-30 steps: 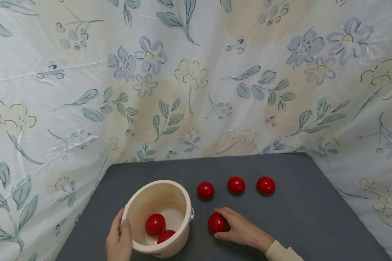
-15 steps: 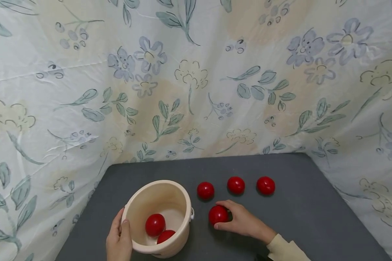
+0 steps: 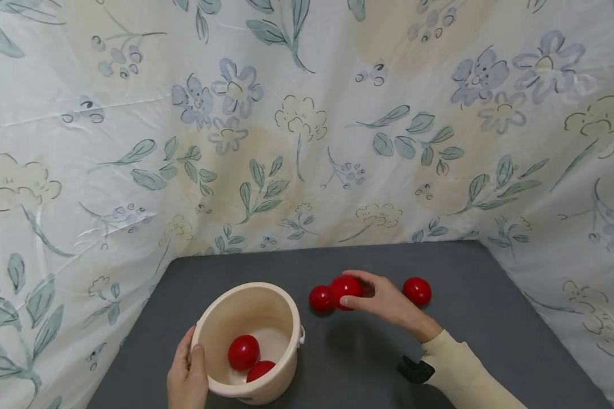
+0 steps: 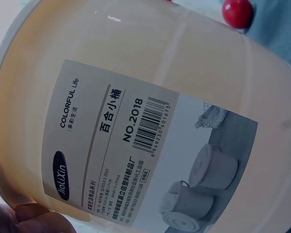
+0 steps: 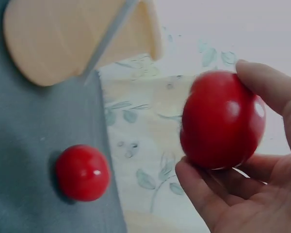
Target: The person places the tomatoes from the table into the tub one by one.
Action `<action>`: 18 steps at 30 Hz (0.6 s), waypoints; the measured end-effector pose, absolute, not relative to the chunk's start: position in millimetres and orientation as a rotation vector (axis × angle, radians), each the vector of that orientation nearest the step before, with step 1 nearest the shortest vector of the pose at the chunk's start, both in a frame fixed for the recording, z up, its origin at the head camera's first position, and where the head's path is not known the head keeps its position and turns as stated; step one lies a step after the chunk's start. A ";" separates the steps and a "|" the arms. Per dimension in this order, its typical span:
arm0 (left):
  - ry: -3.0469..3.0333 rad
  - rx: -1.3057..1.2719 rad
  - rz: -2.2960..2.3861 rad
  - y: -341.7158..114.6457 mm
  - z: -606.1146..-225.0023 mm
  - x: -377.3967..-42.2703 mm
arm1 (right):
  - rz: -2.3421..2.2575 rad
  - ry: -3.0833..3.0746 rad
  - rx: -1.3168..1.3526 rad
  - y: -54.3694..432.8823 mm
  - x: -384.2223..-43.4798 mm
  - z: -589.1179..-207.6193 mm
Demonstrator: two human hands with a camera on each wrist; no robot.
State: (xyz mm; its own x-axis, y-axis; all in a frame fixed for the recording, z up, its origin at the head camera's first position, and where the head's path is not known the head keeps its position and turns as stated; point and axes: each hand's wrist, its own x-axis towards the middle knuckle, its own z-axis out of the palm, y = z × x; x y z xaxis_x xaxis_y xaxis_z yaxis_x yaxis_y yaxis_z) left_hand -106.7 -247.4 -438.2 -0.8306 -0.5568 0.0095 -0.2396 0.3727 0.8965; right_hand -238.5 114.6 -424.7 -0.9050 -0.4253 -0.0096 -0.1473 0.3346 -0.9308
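Note:
A cream plastic bucket point(image 3: 281, 375) stands tilted on the dark table, two red tomatoes point(image 3: 243, 353) inside it. My left hand point(image 3: 186, 372) grips the bucket's left rim; in the left wrist view its fingertips point(image 4: 43, 221) show below the printed label point(image 4: 145, 145). My right hand point(image 3: 389, 304) holds another tomato point(image 3: 345, 292) between thumb and fingers, raised above the table. That tomato point(image 5: 223, 119) looks lobed and glossy in the right wrist view. From the head view it partly overlaps a tomato point(image 3: 320, 299) on the table.
One more tomato point(image 3: 417, 291) lies on the grey table point(image 3: 266, 267), right of my right hand. The tomato between these two is hidden behind that hand. Floral cloth point(image 3: 297, 142) hangs behind and along both sides of the table. A handle joint point(image 3: 301, 335) sticks out from the bucket's right side.
My right hand has lifted its tomato off the table and moved it away from me, up toward the row of tomatoes. The left hand and the bucket stay in place.

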 end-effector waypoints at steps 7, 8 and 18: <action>-2.332 0.709 -1.449 -245.4 -437.1 -105.7 | -1.708 2.352 -0.370 108.8 -251.3 -403.4; -2.334 0.709 -1.449 -245.1 -437.0 -105.6 | -1.715 2.348 -0.355 106.9 -253.0 -400.7; -2.336 0.711 -1.439 -244.2 -436.6 -104.9 | -1.809 2.244 -0.494 76.0 -257.5 -369.8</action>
